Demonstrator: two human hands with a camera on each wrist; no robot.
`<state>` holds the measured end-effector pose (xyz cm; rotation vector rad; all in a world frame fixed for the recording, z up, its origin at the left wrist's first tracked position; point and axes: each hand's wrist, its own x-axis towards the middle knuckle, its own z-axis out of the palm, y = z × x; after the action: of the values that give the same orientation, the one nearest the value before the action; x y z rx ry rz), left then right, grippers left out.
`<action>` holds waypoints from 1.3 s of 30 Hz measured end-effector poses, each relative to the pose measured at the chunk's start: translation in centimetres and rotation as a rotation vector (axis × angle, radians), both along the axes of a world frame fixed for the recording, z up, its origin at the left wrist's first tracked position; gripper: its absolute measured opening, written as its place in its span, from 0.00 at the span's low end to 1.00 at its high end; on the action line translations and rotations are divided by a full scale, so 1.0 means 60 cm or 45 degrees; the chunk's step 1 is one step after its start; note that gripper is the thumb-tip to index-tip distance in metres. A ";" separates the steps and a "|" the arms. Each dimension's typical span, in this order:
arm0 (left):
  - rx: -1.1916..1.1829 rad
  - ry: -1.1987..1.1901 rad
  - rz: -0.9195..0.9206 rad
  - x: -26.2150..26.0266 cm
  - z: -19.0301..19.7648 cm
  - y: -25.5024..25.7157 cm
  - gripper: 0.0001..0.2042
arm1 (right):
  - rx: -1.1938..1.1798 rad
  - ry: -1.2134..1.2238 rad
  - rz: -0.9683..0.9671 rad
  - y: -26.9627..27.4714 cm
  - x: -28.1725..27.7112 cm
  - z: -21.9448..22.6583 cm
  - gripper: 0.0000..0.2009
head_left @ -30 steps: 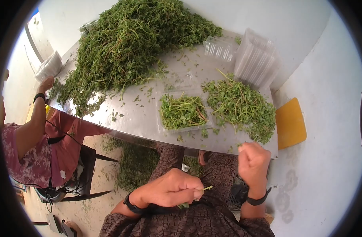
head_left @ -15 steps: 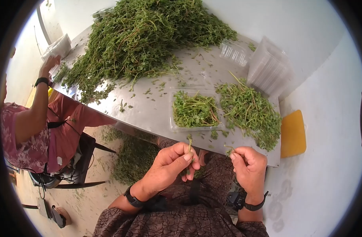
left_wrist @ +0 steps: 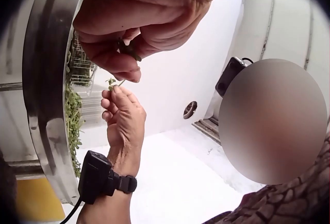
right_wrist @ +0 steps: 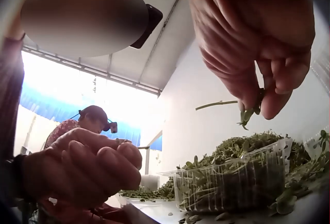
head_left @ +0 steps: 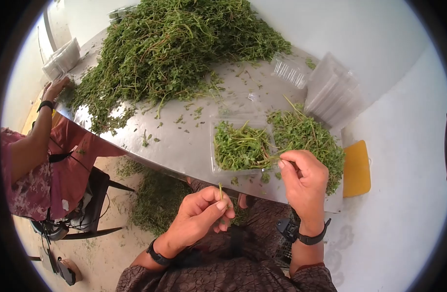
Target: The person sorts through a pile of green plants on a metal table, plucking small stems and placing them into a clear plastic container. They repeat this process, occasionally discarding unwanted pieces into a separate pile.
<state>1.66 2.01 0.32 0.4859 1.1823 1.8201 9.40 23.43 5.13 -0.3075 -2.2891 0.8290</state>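
Note:
Between its thumb and fingertips my left hand (head_left: pixel 201 216) pinches a short green stem (head_left: pixel 220 189), low in front of the table edge. My right hand (head_left: pixel 306 182) is higher, close to the lower right corner of a clear plastic punnet (head_left: pixel 213 155). It pinches a leafy sprig (right_wrist: pixel 248 111), whose bare stem points sideways above the punnet in the right wrist view. Leafy green stems (head_left: pixel 242 146) fill the punnet. To its right lies a small heap of the same greens (head_left: pixel 306 134), partly behind my right hand.
A large mound of greens (head_left: pixel 179 53) covers the back of the metal table (head_left: pixel 179 151). Stacked clear punnets (head_left: pixel 333 92) stand at the back right, beside a loose one (head_left: pixel 289 72). Another person's hand (head_left: pixel 57 88) is at the table's left end. A yellow board (head_left: pixel 356 168) is at the right.
My right hand has risen with its sprig to the punnet's corner. My left hand came up from my lap, then dropped slightly left, still pinching a stem. The other person's hand shifted slightly.

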 end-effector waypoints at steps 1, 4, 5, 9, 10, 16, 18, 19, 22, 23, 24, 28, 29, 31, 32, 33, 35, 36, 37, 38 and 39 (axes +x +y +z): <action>0.007 -0.001 -0.008 -0.001 -0.001 0.000 0.07 | 0.029 0.003 -0.007 -0.001 -0.007 0.001 0.06; 0.047 -0.015 0.015 -0.005 -0.001 0.002 0.07 | 0.182 0.003 -0.002 0.006 -0.029 -0.003 0.07; 0.037 -0.010 0.018 -0.006 -0.001 0.002 0.07 | 0.295 -0.004 0.012 0.008 -0.032 -0.005 0.08; -0.053 0.027 0.070 -0.003 0.005 0.006 0.07 | 0.371 0.040 -0.061 0.012 -0.024 0.000 0.09; -0.049 0.027 0.066 -0.003 0.008 0.006 0.07 | 0.251 0.044 -0.135 0.013 -0.013 0.004 0.09; 0.024 0.090 0.098 0.003 0.005 0.008 0.05 | 0.066 -0.044 -0.234 0.014 0.038 -0.003 0.09; 0.026 0.132 0.090 0.006 0.006 0.010 0.05 | 0.004 -0.032 -0.221 0.016 0.041 -0.019 0.10; 0.025 0.135 0.085 0.007 0.005 0.010 0.05 | -0.008 -0.050 -0.213 0.019 0.042 -0.028 0.11; 0.027 0.184 0.089 0.012 0.002 0.011 0.05 | -0.055 -0.053 -0.179 0.021 0.037 -0.040 0.13; 0.020 0.175 0.097 0.013 0.002 0.012 0.05 | -0.087 -0.038 -0.150 0.022 0.034 -0.040 0.13; 0.013 0.166 0.105 0.014 0.003 0.012 0.05 | -0.091 -0.032 -0.150 0.022 0.032 -0.041 0.13; -0.045 0.193 0.083 0.014 0.008 0.009 0.05 | 0.042 0.016 -0.088 0.020 0.030 -0.038 0.15; -0.046 0.192 0.098 0.015 0.010 0.011 0.05 | 0.179 0.063 -0.076 0.017 0.032 -0.035 0.15; -0.053 0.189 0.117 0.016 0.013 0.014 0.05 | 0.184 0.050 -0.028 0.004 0.038 -0.021 0.15; -0.057 0.245 0.081 0.017 0.014 0.017 0.04 | 0.197 0.038 0.015 -0.004 0.042 -0.013 0.15; -0.061 0.300 0.047 0.018 0.013 0.020 0.03 | 0.194 0.036 0.024 -0.017 0.045 -0.003 0.15; -0.053 0.520 0.039 0.018 0.006 0.027 0.03 | -0.148 -0.057 0.259 -0.048 0.052 0.006 0.14; -0.040 0.746 0.022 0.019 0.005 0.029 0.03 | -0.153 -0.061 0.271 -0.054 0.056 0.001 0.14; -0.051 0.780 0.037 0.023 0.006 0.032 0.05 | -0.219 -0.133 0.346 -0.058 0.059 -0.004 0.14; -0.058 0.778 0.048 0.024 0.006 0.033 0.05 | -0.284 -0.205 0.420 -0.062 0.060 -0.009 0.13; -0.035 0.880 0.061 0.023 0.004 0.034 0.03 | -0.256 -0.170 0.434 -0.064 0.059 -0.013 0.11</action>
<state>3.03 4.02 0.55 1.1376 1.6762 1.7174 12.93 19.58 4.33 -0.0600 -2.4235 1.2482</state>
